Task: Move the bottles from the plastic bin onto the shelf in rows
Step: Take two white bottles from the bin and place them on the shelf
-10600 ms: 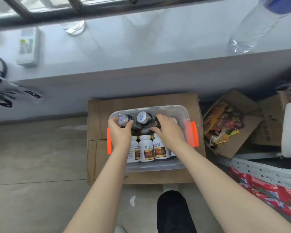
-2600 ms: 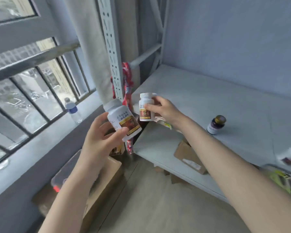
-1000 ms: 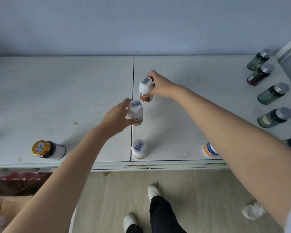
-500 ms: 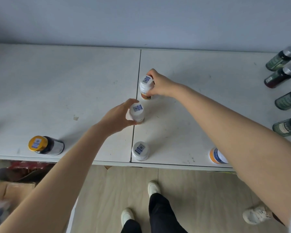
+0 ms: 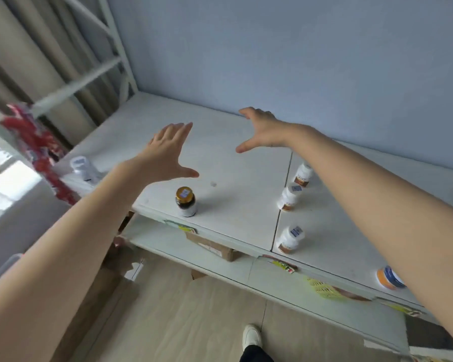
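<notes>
left hand (image 5: 165,155) and right hand (image 5: 262,131) are empty, fingers spread wide above the flat white shelf (image 5: 236,205); three small white plastic bottles (image 5: 289,197) stand there in a row; next, i think: reach down to the clear plastic bin (image 5: 4,266) for more

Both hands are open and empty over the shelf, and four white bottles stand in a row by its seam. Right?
No: the head view shows three white bottles in that row, not four. The left hand and right hand are open and empty over the shelf.
</notes>
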